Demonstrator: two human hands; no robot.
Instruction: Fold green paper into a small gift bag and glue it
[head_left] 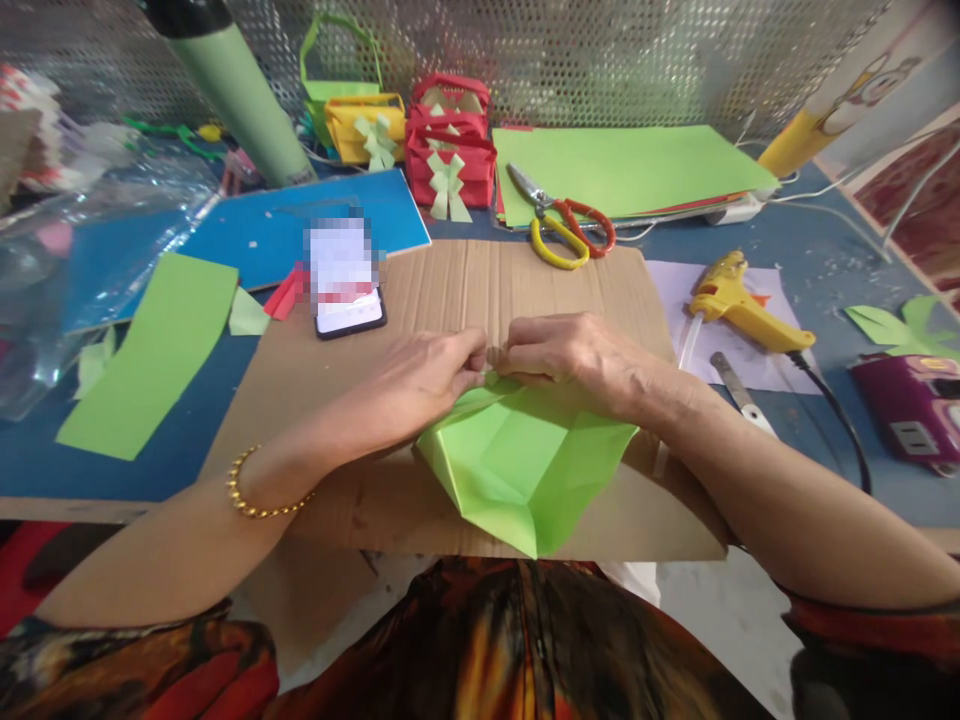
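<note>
A light green folded paper bag (525,460), creased into panels and spread at its near side, lies on a brown cardboard sheet (450,290). My left hand (442,365) pinches the far edge of this paper, thumb and fingers together. Close beside it, my right hand (559,350) has its fingers curled onto the same edge. The fingertips of both hands nearly meet there, and the paper between them is mostly hidden. Beyond the hands, on the cardboard and a green sheet stack, rest scissors (555,225) with one yellow and one red-orange handle loop.
A phone (349,290) lies left of centre. On the right are a yellow glue gun (750,305) with a black cord and a purple box (911,410). Red paper bags (450,175), a yellow paper bag (365,128) and a green bottle (236,100) stand at the back. A green strip (154,355) lies left.
</note>
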